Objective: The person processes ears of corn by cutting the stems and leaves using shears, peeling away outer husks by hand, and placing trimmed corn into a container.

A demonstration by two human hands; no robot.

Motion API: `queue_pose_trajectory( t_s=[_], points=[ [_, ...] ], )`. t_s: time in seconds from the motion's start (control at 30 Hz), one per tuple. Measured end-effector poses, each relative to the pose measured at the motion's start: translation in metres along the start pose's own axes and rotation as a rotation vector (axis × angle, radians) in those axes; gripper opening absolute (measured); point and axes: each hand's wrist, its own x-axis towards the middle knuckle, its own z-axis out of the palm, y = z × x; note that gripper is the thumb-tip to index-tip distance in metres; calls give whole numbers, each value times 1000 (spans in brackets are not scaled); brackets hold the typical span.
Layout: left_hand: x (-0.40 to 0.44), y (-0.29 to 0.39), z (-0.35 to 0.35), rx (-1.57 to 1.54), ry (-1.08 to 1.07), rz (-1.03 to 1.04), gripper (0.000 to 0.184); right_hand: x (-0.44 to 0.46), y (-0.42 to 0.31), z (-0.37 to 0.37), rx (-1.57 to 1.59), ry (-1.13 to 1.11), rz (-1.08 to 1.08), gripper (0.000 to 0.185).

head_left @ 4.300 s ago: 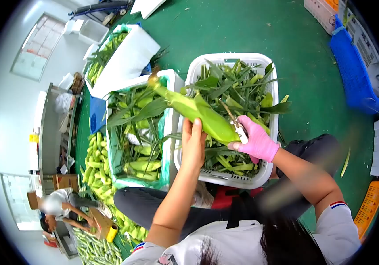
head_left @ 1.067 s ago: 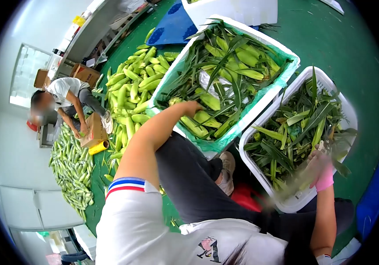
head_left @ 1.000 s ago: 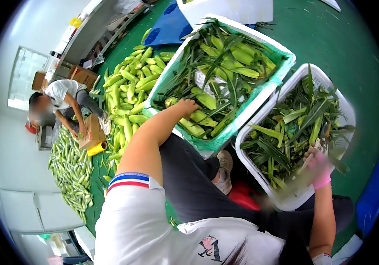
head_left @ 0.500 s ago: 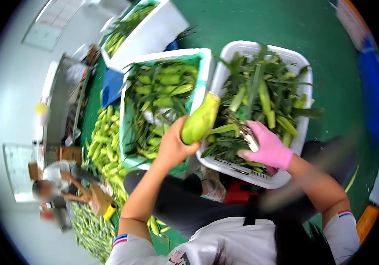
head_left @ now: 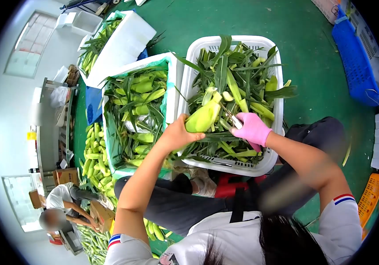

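My left hand (head_left: pixel 177 135), bare, is wrapped around an ear of corn (head_left: pixel 202 117) in its light green husk. The ear tilts up and to the right, its stalk end over a white plastic basket (head_left: pixel 226 167). In its pink glove, my right hand (head_left: pixel 252 130) grips a pair of pruning shears (head_left: pixel 235 121) with pale handles. Their metal blades point up and left, close to the stalk end of the corn; whether they touch it I cannot tell. Below both hands, cut leaves (head_left: pixel 221 73) and stalk pieces heap up in the basket.
Left of the basket stands a foam box (head_left: pixel 175 79) of corn and leaves, with another foam box (head_left: pixel 125 44) behind. Corn piles (head_left: pixel 94 159) cover the floor at left, where a person (head_left: pixel 63 198) bends over a carton. A blue crate (head_left: pixel 353 62) stands at right.
The corn has tilted, and its stalk end and the shears' blades have come close together over the basket. The whole view has shifted, so the boxes sit further left.
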Motion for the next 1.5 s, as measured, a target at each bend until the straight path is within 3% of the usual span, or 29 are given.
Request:
queue_pose_trajectory(
  t_s=[0.03,0.13,0.2,0.27,0.3,0.4,0.47,0.53,0.57,0.6,0.67,0.73,0.8,0.87,0.93,1.0,1.03,1.1,1.17,1.27,1.37,1.47,1.5],
  points=[
    [3,-6,-6,48,-6,21,78,-7,-11,-3,71,-69,112,37],
    [-1,-6,-27,386,-23,48,71,-24,-45,-16,173,-25,189,37],
    [-7,5,-32,516,38,209,65,-26,-50,-18,-131,179,-161,49],
    [-9,18,-37,596,85,472,64,-21,-57,-19,-262,164,-436,59],
    [-15,39,-41,580,45,461,63,-19,-59,-14,-248,93,-431,62],
    [-35,67,-48,586,339,657,65,-16,-56,-7,25,-94,-176,61],
    [-49,65,-37,445,641,524,63,-19,-60,-5,215,14,-170,60],
    [-47,31,12,-310,853,341,65,-18,-60,2,243,185,-278,59],
    [-46,44,28,-1034,667,215,62,-18,-61,4,169,206,-319,59],
    [-43,49,35,-1244,579,68,56,-20,-63,6,93,222,-354,59],
    [-26,53,45,-1499,592,12,57,-30,-71,11,-16,149,-380,53],
    [-14,44,41,-1766,409,47,63,-36,-66,15,85,51,-374,44],
    [-2,27,54,-2144,156,198,70,-33,-57,15,245,145,-328,37],
    [-3,-1,67,-2328,0,163,75,-22,-54,-1,118,325,-385,37],
    [-8,5,58,-2314,50,198,77,-15,-61,-24,-141,504,-227,39],
    [-13,-8,56,-2258,139,74,72,-12,-69,-49,-629,474,-36,40],
    [-18,-15,55,-2081,138,47,67,-8,-61,-52,-653,460,23,43],
    [-30,-7,49,-1721,201,-111,60,-13,-62,-49,-470,331,-152,48],
    [-41,-2,49,-1454,236,-123,56,-23,-67,-37,-279,173,-279,60],
    [-56,11,48,-1111,304,-64,58,-28,-68,-15,85,-252,-101,82],
    [-71,28,39,-649,319,9,67,-23,-58,-5,155,-262,-137,93],
    [-71,12,32,-410,277,127,67,-18,-52,-10,106,-234,-302,93],
    [-77,23,13,-425,184,121,66,-20,-54,-9,127,-238,-328,84]
  ],
)
